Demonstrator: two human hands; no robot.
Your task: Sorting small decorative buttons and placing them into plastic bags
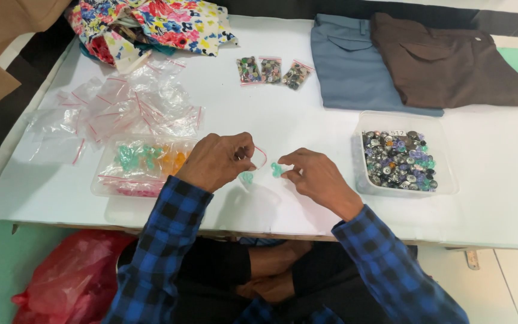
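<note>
**Fingers pinched on bag and buttons above the white table**

Fingertips of the left hand [216,161] pinched narrow on the red-striped mouth of a small clear zip bag [252,168], holding it open and raised just off the white table [271,114]. Right hand [314,175] likewise closed tight, thumb and forefinger gripping a few teal buttons [277,170] just beside the bag's mouth, presumably so both meet in mid-air without stooping.

Placed relative to that bag:
- To its left, within easy reach, a clear tub [142,165] of teal, orange and pink buttons.
- Beyond that tub, farther left and back, a loose heap of empty zip bags [124,108].
- To its right, a second clear tub [400,159] crowded with silvery and mixed buttons.
- Straight behind, three filled button packets [273,71] laid in a row, apart from the loose stock.
- Back right, folded blue trousers [352,63] and brown trousers [445,60]; back left, floral fabric [151,24].
</note>
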